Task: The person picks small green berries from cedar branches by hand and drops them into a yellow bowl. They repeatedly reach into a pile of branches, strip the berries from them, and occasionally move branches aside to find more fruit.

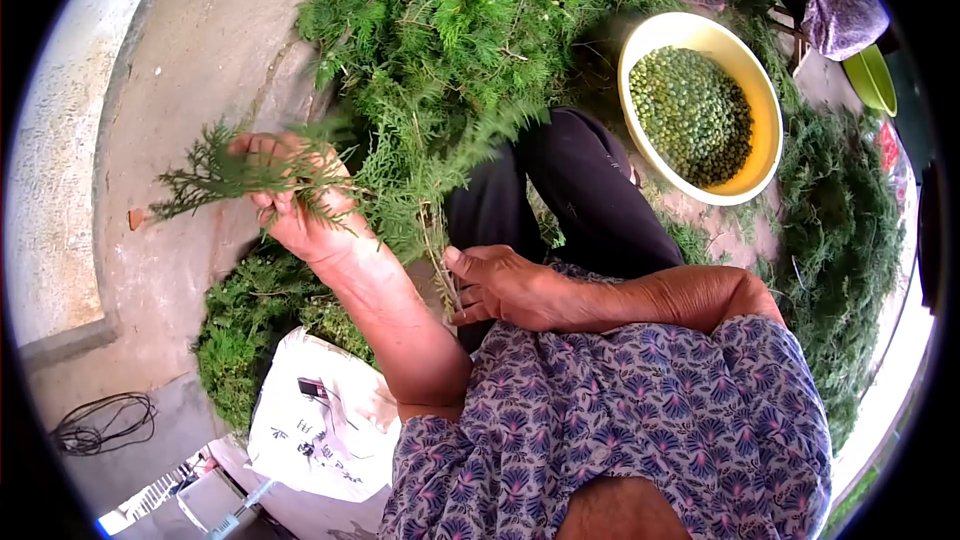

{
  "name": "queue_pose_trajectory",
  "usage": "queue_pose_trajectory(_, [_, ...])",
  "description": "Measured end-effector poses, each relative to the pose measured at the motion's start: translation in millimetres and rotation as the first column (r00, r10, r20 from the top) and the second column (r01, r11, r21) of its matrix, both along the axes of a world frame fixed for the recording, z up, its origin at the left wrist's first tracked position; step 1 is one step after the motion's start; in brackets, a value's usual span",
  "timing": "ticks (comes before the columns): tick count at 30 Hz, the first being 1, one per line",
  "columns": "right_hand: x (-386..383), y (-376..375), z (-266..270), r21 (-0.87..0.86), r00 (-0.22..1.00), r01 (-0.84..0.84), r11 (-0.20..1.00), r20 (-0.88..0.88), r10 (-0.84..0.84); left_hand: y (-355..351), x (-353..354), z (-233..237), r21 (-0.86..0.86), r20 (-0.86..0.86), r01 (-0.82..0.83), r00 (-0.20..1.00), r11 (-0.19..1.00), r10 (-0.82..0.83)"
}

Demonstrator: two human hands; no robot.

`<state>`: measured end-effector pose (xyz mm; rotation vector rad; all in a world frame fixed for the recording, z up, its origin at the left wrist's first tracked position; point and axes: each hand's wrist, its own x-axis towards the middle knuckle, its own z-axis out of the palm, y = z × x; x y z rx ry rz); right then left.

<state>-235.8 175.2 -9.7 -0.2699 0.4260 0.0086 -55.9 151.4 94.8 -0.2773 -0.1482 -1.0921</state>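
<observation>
A leafy green branch (415, 165) extends across my lap, its feathery sprays partly blurred. My right hand (500, 288) is closed round the woody stem at its lower end, near my knees. Farther left, my left hand (300, 190) is raised among the sprays, with its fingers curled and partly covered by a flat green sprig (215, 175). Whether those fingers pinch a small piece is hidden by the foliage. Beyond my knees, to the right, a yellow basin (765, 100) holds a heap of small green berries (690, 110).
A large pile of cut branches (480, 20) lies ahead, with more greenery at the right (830, 240) and lower left. A white sack (330, 420) bears a small dark object. Black cable (105, 425) lies at left. Another person's patterned clothing (840, 5) shows at upper right.
</observation>
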Motion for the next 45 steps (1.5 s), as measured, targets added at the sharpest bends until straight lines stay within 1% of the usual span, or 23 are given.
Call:
queue_pose_trajectory(3, [6.0,-9.4,10.7,0.108,0.996,-0.032,0.994,0.084,0.023,13.6,10.5,2.6,-0.025,-0.002,0.034,0.999,0.999,-0.034])
queue_pose_trajectory(5, [10.7,-19.6,29.8,0.019,0.958,0.285,0.958,0.032,-0.285,16.3,8.4,8.9,-0.153,-0.049,0.079,0.995,0.985,-0.087])
queue_pose_trajectory(7, [12.6,-36.1,37.0,0.086,0.94,0.32,0.943,0.095,-0.328,24.2,9.1,15.5,-0.101,0.03,-0.053,0.998,0.994,0.056])
queue_pose_trajectory(9, [14.7,-44.1,41.9,-0.009,0.905,0.403,0.915,0.157,-0.396,33.6,16.2,11.1,-0.073,0.012,-0.141,0.99,0.987,0.142])
queue_pose_trajectory(10, [15.1,-48.0,42.4,-0.016,0.904,0.403,0.915,0.161,-0.395,38.6,26.7,0.8,-0.081,0.185,-0.122,0.973,0.989,0.135])
queue_pose_trajectory(11, [15.6,-53.2,42.7,-0.284,0.918,0.396,0.873,0.14,-0.371,40.7,32.1,-7.4,-0.092,0.187,-0.122,0.973,0.988,0.137])
queue_pose_trajectory(12, [16.0,-57.5,42.3,-0.528,0.929,0.357,0.771,0.11,-0.354,42.8,36.4,-15.1,-0.045,0.079,-0.151,0.985,0.988,0.154])
queue_pose_trajectory(15, [17.0,-65.0,36.3,-0.571,0.889,0.429,0.7,0.131,-0.439,49.9,52.0,-49.9,0.082,-0.033,-0.255,0.965,0.963,0.259])
queue_pose_trajectory(17, [14.1,-69.3,33.9,-0.602,0.883,0.431,0.672,0.127,-0.452,54.1,56.4,-70.3,0.377,0.226,-0.337,0.937,0.863,0.267])
queue_pose_trajectory(19, [11.3,-77.5,27.4,-0.681,0.869,0.424,0.598,0.119,-0.48,48.8,56.0,-91.5,0.458,0.149,-0.345,0.938,0.819,0.312])
queue_pose_trajectory(21, [10.6,-81.6,25.9,-0.717,0.845,0.447,0.535,0.142,-0.516,54.4,47.6,-116.3,0.543,0.205,-0.205,0.973,0.815,0.107])
queue_pose_trajectory(22, [10.9,-83.8,19.7,-0.738,0.832,0.448,0.504,0.138,-0.538,31.9,7.8,-85.1,0.811,0.148,-0.308,0.931,0.498,0.335])
queue_pose_trajectory(23, [10.7,-85.3,15.8,-0.758,0.82,0.446,0.475,0.134,-0.556,28.0,-7.8,-82.5,0.819,0.261,-0.363,0.926,0.445,0.274])
queue_pose_trajectory(25, [5.0,-90.7,14.0,-0.753,0.827,0.444,0.487,0.135,-0.545,16.7,-26.0,-70.5,0.89,0.064,-0.181,0.959,0.419,0.277])
queue_pose_trajectory(27, [-4.6,-95.1,8.9,-0.744,0.84,0.435,0.507,0.134,-0.525,18.4,-24.2,-76.3,0.826,-0.025,-0.092,0.98,0.556,0.199])
queue_pose_trajectory(29, [-17.7,-102.6,2.0,-0.749,0.894,0.403,0.525,0.2,-0.401,13.9,-18.4,-80.2,0.603,0.173,-0.097,0.985,0.792,-0.01])
queue_pose_trajectory(31, [-30.0,-104.2,-0.7,-0.765,0.932,0.332,0.552,0.173,-0.32,10.9,-1.0,-89.2,0.594,0.102,0.013,0.991,0.804,-0.091])
queue_pose_trajectory(33, [-39.6,-101.6,-4.7,-0.759,0.955,0.274,0.591,0.14,-0.263,9.6,7.8,-94.9,0.541,0.33,0.15,0.867,0.827,-0.374])
queue_pose_trajectory(35, [-49.0,-103.3,-5.7,-0.801,0.958,0.231,0.553,0.088,-0.273,7.0,-16.1,-76.6,0.685,0.185,-0.053,0.977,0.726,-0.103])
queue_pose_trajectory(38, [-61.5,-107.0,2.2,-0.877,0.958,0.125,0.464,-0.015,-0.286,7.2,-18.7,-80.5,0.523,0.449,-0.143,0.884,0.84,-0.13])
queue_pose_trajectory(40, [-70.2,-111.5,9.7,-0.907,0.95,-0.002,0.421,-0.133,-0.283,-4.7,-34.5,-68.4,0.636,0.532,-0.43,0.846,0.641,0.039])
queue_pose_trajectory(43, [-78.5,-113.5,23.2,-0.902,0.9,-0.094,0.421,-0.257,-0.351,-12.9,-15.4,-107.6,0.454,0.366,-0.203,0.93,0.867,0.026])
queue_pose_trajectory(45, [-87.8,-118.1,24.4,-0.9,0.907,-0.141,0.413,-0.285,-0.311,-16.0,-16.5,-120.4,0.435,0.343,-0.171,0.939,0.884,0.013])
